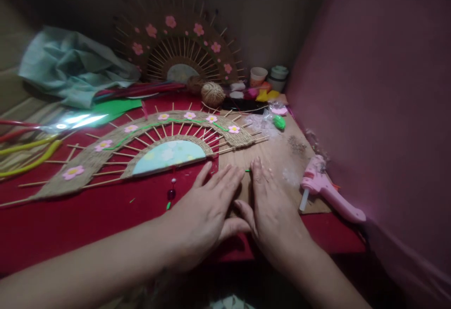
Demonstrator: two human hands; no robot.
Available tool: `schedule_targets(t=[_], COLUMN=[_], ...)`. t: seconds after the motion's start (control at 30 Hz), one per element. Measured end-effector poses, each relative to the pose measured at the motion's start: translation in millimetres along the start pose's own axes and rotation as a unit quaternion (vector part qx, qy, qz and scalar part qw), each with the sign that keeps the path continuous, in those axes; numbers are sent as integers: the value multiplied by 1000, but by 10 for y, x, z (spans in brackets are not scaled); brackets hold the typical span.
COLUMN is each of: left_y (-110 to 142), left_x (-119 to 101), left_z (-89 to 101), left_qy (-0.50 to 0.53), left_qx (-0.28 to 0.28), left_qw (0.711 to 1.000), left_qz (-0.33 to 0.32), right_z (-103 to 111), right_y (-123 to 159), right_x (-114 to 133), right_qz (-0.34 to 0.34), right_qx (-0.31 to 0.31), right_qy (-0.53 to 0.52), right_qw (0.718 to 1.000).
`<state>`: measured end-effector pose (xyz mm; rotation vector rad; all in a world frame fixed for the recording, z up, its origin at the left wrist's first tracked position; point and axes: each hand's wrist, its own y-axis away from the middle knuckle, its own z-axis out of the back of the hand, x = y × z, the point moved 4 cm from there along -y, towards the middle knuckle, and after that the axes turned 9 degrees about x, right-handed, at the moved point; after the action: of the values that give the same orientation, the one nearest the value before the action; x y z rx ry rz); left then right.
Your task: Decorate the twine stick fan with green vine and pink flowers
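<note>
My left hand (pixel 211 205) and my right hand (pixel 269 201) lie palm down on a wooden board (pixel 278 154), fingers stretched out and thumbs near each other. Between the fingertips shows a short piece of thin green strand (pixel 248 170); its ends are hidden under the fingers. Just beyond the hands rests a fan of woven twine and sticks (pixel 84 158), trimmed with pink flowers and a green wavy line. Its pale blue half-round centre (pixel 169 156) is close to my left fingers. A lump of green clay (pixel 279 122) sits farther back on the board.
At the right edge lies a pink glue gun (pixel 326 189). A second, darker fan (pixel 179 32) leans on the back wall beside bunched pale cloth (pixel 73 65). A twine ball (pixel 213 94), a paper cup (pixel 258 76) and a lidded jar (pixel 278 78) stand along the back of the red table (pixel 116 224).
</note>
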<state>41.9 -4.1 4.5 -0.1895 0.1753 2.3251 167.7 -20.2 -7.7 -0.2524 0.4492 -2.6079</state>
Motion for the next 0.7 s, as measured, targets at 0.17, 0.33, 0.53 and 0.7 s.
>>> schedule_targets(t=[0.17,0.33,0.53,0.7], left_y=[67,-23,145,207], left_x=[-72,-7,17,215], left_z=[-68,-10,-11,215], left_qy=[-19,-29,-14,31], left_qx=[-29,-3,-65,-131], left_qw=[999,999,998,990], left_qz=[-7,16,2,41], right_z=[-71,-91,33,317], right_y=[94,-36,76,144], right_x=[0,-22,-22,-179], right_qz=[1,-17,-9,-53], right_qx=[15,41,37,-11], right_qy=[1,17,20,10], right_qw=[1000,999,999,998])
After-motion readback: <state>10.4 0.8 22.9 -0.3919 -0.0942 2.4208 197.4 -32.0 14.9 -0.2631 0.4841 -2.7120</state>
